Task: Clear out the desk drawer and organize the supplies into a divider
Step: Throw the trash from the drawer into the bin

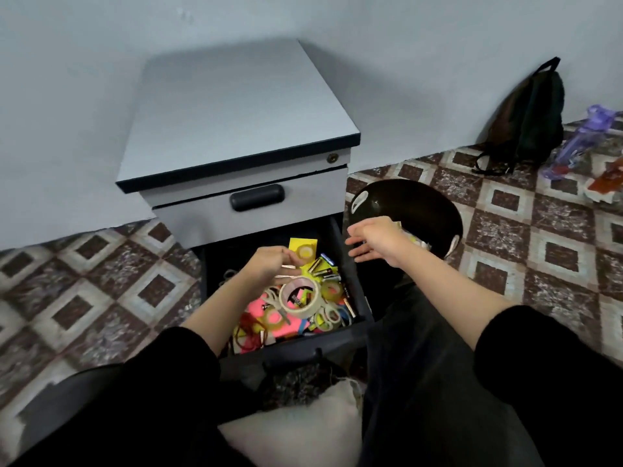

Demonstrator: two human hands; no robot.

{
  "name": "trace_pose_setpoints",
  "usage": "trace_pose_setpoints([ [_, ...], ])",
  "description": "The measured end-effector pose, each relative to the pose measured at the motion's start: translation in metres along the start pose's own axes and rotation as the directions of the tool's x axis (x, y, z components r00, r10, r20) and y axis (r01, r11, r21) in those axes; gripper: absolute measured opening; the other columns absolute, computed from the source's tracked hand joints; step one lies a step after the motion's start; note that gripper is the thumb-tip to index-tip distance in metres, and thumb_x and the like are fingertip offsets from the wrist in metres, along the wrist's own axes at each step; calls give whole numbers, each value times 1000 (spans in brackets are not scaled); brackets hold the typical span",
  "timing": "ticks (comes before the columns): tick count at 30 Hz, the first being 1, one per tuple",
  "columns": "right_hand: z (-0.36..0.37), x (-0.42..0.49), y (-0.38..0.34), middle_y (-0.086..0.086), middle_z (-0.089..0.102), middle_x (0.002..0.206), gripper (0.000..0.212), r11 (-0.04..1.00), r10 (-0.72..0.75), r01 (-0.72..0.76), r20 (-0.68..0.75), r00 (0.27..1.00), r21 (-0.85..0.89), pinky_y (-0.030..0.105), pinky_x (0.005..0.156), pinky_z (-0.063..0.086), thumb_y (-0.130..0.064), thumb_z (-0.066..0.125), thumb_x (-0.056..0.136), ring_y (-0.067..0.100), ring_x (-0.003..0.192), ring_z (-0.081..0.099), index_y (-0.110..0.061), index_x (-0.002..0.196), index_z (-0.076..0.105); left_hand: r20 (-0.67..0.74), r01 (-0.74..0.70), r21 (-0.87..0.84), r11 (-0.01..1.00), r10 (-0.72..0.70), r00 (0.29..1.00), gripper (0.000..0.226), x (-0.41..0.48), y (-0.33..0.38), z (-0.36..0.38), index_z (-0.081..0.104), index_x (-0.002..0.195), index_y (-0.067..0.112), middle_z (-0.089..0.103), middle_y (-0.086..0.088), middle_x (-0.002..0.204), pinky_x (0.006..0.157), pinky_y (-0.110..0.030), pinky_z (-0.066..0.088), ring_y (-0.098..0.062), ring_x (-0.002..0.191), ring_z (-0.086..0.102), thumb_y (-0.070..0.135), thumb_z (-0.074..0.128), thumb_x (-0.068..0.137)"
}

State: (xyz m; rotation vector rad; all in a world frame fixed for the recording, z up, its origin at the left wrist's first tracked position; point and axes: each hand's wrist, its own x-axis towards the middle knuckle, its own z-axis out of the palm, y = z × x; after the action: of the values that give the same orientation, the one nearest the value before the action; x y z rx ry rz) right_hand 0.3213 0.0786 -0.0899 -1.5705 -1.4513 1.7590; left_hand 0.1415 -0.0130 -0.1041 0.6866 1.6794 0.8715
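Entry, head view only. Bottom drawer (303,347) of grey pedestal (236,112) pulled out toward the wearer, heaped with loose supplies. Near the middle: large masking tape roll (300,311), lying flat on top of the heap. Against the far wall: yellow note pad (294,244) with a small clear roll on it. At the near left corner: pink notes (256,308) and red rubber bands (247,335). Along the right wall: scissors (332,315), more small rolls, single cells.

Left hand (269,264) low inside the drawer, far half, fingers (290,264) bunched together and narrow; cannot tell if pinching anything. Cluster of batteries (322,269) just right of those fingertips, touching or nearly so, long axes slanting from near left toward the far right corner. Left hand clearly the nearer one.

Right hand (374,242) above the drawer's right wall, fingers loosely spread, holding nothing visible, between drawer and black round container (404,203).

Container on the floor, just beside the drawer's far right corner. A few pale items (418,242) inside, partly hidden by the right wrist, kind not readable. No compartments visible in it; no divider identifiable anywhere in view.

Judgement: emptying stage, early, drawer mostly full. Likely next: pinch across a battery's short side, then carry rightward over the wall.
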Motion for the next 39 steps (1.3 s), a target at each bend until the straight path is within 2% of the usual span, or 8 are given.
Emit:
trace_pose_setpoints([
  [10, 72, 1, 45, 10, 63, 86, 18, 922, -97, 113, 61, 993, -370, 23, 52, 50, -10, 62, 87, 16, 56, 58, -7, 104, 67, -131, 96, 12, 995, -93, 987, 21, -33, -67, -61, 62, 81, 10, 64, -2, 79, 53, -17, 47, -8, 56, 59, 7, 47, 95],
  [13, 90, 10, 58, 8, 59, 90, 18, 799, -153, 194, 119, 981, -569, 19, 53, 46, -15, 67, 84, 13, 58, 53, -8, 101, 70, -152, 129, 36, 991, -122, 981, 18, -36, -81, -79, 64, 98, 6, 65, -5, 86, 57, -19, 46, -10, 62, 58, 10, 46, 96],
  [20, 112, 34, 88, 8, 53, 134, 47, 298, 24, 277, 297, 955, -914, 31, 92, 44, -30, 59, 88, 26, 123, 48, -26, 134, 50, -171, 179, 117, 977, -158, 973, 16, -23, -107, -105, 64, 105, 7, 62, -6, 82, 59, -18, 45, -10, 66, 57, 9, 54, 92],
  [23, 116, 44, 98, 11, 50, 133, 49, 184, 109, 233, 256, 961, -955, 33, 91, 44, -28, 55, 90, 29, 123, 48, -22, 138, 44, -164, 195, 113, 974, -175, 971, 18, -9, -115, -106, 61, 108, 8, 60, -4, 78, 55, -17, 44, -9, 63, 55, 8, 55, 92],
  [27, 115, 53, 107, 13, 54, 126, 37, 181, 150, 206, 234, 961, -962, 35, 87, 46, -22, 53, 91, 30, 118, 50, -13, 127, 50, -163, 217, 171, 961, -190, 968, 26, 17, -119, -101, 59, 114, 7, 64, -11, 85, 49, -18, 47, -15, 64, 58, 4, 57, 88],
  [32, 116, 59, 109, 15, 62, 116, 35, 285, 53, 213, 237, 970, -935, 35, 84, 46, -27, 57, 89, 31, 112, 54, -13, 121, 59, -185, 159, 366, 917, -96, 978, 51, 57, -114, -92, 50, 132, 10, 65, -20, 95, 79, -35, 51, -30, 89, 63, 3, 59, 82],
  [35, 111, 62, 103, 12, 63, 110, 31, 367, 65, 201, 241, 968, -908, 34, 79, 48, -29, 61, 86, 29, 107, 56, -16, 115, 63, -161, 127, 469, 874, -57, 985, 60, 76, -109, -85, 37, 140, 14, 66, -19, 95, 71, -36, 53, -31, 83, 64, 4, 56, 84],
  [39, 100, 64, 94, 5, 62, 105, 27, 444, 107, 187, 259, 960, -876, 28, 75, 47, -33, 69, 82, 21, 98, 58, -18, 105, 67, -125, 98, 654, 750, -21, 992, 45, 96, -113, -75, 48, 130, 15, 65, -13, 110, 81, -33, 50, -29, 100, 61, 21, 58, 87],
])
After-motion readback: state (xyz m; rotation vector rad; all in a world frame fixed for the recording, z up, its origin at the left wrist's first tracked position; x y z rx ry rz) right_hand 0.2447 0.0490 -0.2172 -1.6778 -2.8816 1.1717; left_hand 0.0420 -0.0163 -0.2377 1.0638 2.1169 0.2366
